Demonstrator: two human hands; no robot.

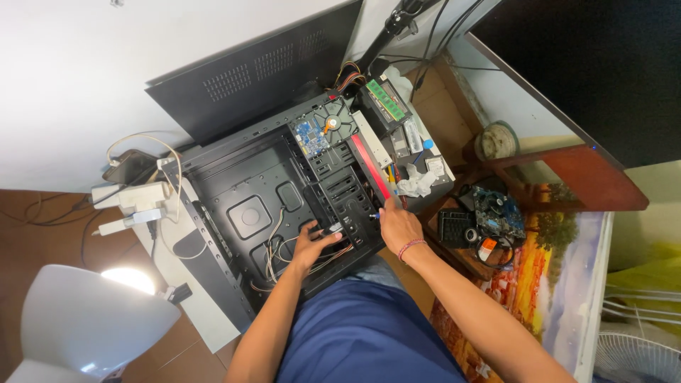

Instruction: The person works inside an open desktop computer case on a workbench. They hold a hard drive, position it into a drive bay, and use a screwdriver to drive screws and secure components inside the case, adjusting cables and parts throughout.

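An open black computer case (255, 191) lies on its side in front of me. My left hand (310, 246) reaches inside it near the drive cage and grips a small dark part beside loose cables (275, 257). My right hand (399, 225) rests at the case's front edge, fingers closed on a thin tool with a blue handle, next to a red trim strip (370, 167). A hard drive with a blue circuit board (319, 131) sits upside down at the far end of the cage.
The black side panel (255, 71) leans on the wall. A memory stick (386, 99) lies on a box, with crumpled tissue (415, 183) nearby. A motherboard (496, 213) and cooler lie to the right. White power adapters (131, 202) and a lamp (92, 319) stand at left.
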